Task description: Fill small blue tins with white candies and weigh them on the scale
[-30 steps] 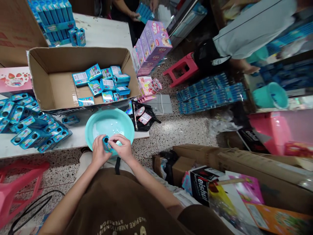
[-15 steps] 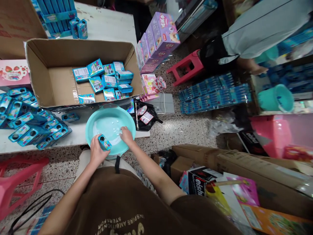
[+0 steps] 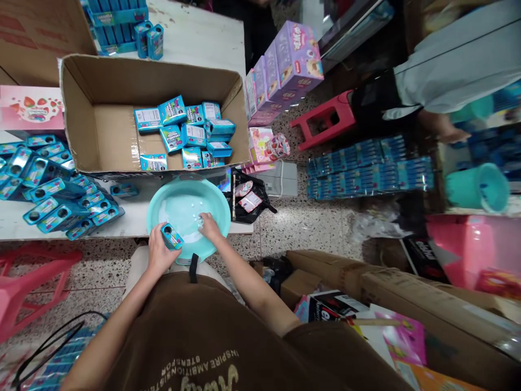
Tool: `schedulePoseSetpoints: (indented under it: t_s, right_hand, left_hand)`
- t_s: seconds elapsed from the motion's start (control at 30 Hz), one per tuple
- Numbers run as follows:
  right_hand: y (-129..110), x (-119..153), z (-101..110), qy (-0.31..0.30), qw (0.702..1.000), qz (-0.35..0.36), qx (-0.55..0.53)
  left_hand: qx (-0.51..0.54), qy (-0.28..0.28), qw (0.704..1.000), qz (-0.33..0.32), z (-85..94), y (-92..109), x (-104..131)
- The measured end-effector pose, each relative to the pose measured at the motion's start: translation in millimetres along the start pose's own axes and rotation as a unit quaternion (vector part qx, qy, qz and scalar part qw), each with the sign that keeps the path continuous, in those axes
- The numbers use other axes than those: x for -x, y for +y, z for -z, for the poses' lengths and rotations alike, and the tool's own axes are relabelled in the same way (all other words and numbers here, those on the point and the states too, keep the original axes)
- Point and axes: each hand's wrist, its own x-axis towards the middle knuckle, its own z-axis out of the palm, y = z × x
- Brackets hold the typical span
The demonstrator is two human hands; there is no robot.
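Note:
My left hand (image 3: 158, 251) is closed around a small blue candy box (image 3: 171, 236), tilted over the near left rim of a turquoise basin (image 3: 157, 202). The box's dark round hole faces up. In the basin, my right hand (image 3: 210, 229) has its fingers drawn together on small white candies (image 3: 201, 221) by the right side. A few more loose white candies lie on the basin floor just beyond my fingertips. The basin rests by my lap against the table edge.
An open cardboard carton (image 3: 114, 141) with several blue boxes (image 3: 193, 136) stands behind the basin. More blue boxes (image 3: 61, 209) are piled at left. A black plastic bag (image 3: 254, 209) lies to the right. Another person's hand (image 3: 448, 130) shows at far right, near a red stool (image 3: 325, 119).
The view has shifted slightly, so the table things appear further right. My right hand stays at the candies, its fingers drawn in. My left hand still holds the box.

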Motion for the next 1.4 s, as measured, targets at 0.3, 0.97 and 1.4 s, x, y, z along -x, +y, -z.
schedulePoseSetpoints:
  t_s: [0.3, 0.97, 1.4]
  right_hand:
    - [-2, -13, -15, 0.068, 0.992, 0.033, -0.104]
    - [-12, -52, -18, 0.139, 0.976, 0.046, 0.162]
    - [-9, -92, -3, 0.176, 0.973, 0.028, -0.143]
  left_hand:
    - [0.009, -0.002, 1.000, 0.001, -1.5, 0, -3]
    - [0.009, -0.012, 1.000, 0.008, 7.9, -3, -3]
    - [0.000, -0.057, 0.998, 0.024, 8.2, 2, -17]
